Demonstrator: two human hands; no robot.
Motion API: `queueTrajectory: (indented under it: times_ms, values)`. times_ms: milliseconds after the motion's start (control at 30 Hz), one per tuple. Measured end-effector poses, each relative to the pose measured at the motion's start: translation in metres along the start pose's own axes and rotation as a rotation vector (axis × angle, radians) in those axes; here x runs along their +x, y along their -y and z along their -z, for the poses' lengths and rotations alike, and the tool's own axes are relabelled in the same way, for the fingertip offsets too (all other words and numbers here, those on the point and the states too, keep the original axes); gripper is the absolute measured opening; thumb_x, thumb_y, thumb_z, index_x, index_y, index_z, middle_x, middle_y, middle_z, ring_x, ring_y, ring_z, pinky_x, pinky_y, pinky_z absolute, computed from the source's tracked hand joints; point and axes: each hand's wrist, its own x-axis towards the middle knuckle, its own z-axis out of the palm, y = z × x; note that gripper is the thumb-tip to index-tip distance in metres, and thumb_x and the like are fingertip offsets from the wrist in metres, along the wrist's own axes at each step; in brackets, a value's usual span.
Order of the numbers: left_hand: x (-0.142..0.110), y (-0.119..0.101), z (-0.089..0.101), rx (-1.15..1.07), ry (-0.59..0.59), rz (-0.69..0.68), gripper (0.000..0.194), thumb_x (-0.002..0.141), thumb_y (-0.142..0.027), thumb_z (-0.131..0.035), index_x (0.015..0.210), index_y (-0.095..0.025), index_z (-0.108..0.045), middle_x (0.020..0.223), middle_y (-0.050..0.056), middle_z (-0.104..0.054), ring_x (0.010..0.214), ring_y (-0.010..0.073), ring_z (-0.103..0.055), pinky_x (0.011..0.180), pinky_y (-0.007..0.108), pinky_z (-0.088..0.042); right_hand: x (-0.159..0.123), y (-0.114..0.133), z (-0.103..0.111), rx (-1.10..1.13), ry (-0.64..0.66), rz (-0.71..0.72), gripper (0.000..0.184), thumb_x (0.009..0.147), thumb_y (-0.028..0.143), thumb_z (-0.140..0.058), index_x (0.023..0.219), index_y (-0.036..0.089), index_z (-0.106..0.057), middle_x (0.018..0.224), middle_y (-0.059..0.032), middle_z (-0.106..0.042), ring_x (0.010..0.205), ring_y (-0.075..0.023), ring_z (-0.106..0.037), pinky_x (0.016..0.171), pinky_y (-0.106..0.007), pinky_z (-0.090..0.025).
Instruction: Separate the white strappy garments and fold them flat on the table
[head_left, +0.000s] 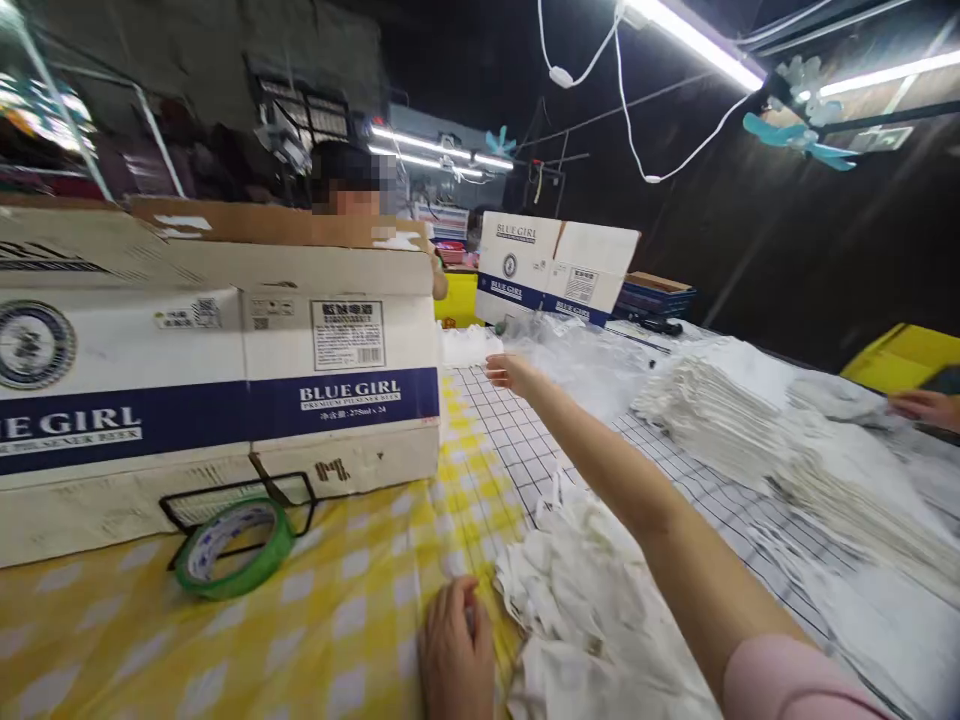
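My left hand rests on the yellow checked tablecloth at the bottom middle, fingers curled and close together; whether something small is inside is hidden. Beside it, to the right, lies a loose heap of white cloth pieces. My right hand reaches far forward over the table, its fingers stretched out and holding nothing I can see. Just beyond its fingertips is a white bundle, and clear plastic bags lie crumpled to its right.
A large printed carton stands on the left. In front of it are a black frame and a green tape roll. Another carton stands behind. White cloth stacks cover the right, near another person's hand. A person sits behind the left carton.
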Motion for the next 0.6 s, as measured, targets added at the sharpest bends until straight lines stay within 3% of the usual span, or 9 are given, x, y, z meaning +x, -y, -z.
queueTrajectory:
  times_ms: [133,233,333,433,600]
  values:
    - [0.003,-0.001,0.001,0.031,0.012,-0.047,0.018,0.082,-0.027,-0.043,0.092,-0.019,-0.056,0.085,0.007,-0.062,0.083,0.0220,-0.058,0.079,0.037,-0.044,-0.090,0.012,0.074,-0.183,0.314,-0.105,0.024,0.067,0.011,-0.066,0.087,-0.002,-0.063,0.074,-0.0056,-0.064,0.059,-0.0078,-0.057,0.052,-0.017,-0.040]
    - [0.006,-0.005,0.004,0.048,0.022,-0.066,0.018,0.081,-0.029,-0.044,0.090,-0.019,-0.056,0.085,0.006,-0.063,0.083,0.0215,-0.058,0.079,0.035,-0.043,-0.167,0.021,0.142,-0.469,0.507,-0.027,0.022,0.064,0.018,-0.071,0.083,0.008,-0.068,0.071,-0.0034,-0.065,0.058,-0.0108,-0.056,0.049,-0.018,-0.040]
    - [0.007,-0.009,0.005,0.044,0.042,-0.065,0.021,0.081,-0.034,-0.044,0.086,-0.019,-0.058,0.083,0.005,-0.064,0.082,0.0205,-0.058,0.077,0.034,-0.043,-0.241,0.024,0.205,-0.711,0.485,0.117,0.023,0.061,0.025,-0.074,0.082,0.016,-0.070,0.075,-0.0024,-0.066,0.062,-0.0132,-0.057,0.052,-0.021,-0.041]
    - [0.007,-0.014,0.009,-0.024,0.068,-0.026,0.024,0.080,-0.039,-0.044,0.083,-0.019,-0.058,0.081,0.004,-0.064,0.079,0.0198,-0.059,0.076,0.032,-0.043,-0.309,0.012,0.256,-0.951,0.475,0.089,0.028,0.068,0.030,-0.068,0.096,0.023,-0.070,0.093,-0.0048,-0.066,0.074,-0.0168,-0.059,0.062,-0.025,-0.043]
    - [0.004,-0.024,0.021,-0.143,0.137,0.032,0.032,0.078,-0.045,-0.045,0.086,-0.018,-0.059,0.083,0.004,-0.065,0.076,0.0182,-0.060,0.073,0.030,-0.046,-0.397,-0.051,0.318,-1.114,0.314,0.045,0.033,0.076,0.031,-0.057,0.108,0.032,-0.064,0.103,-0.0063,-0.063,0.079,-0.0208,-0.062,0.070,-0.033,-0.045]
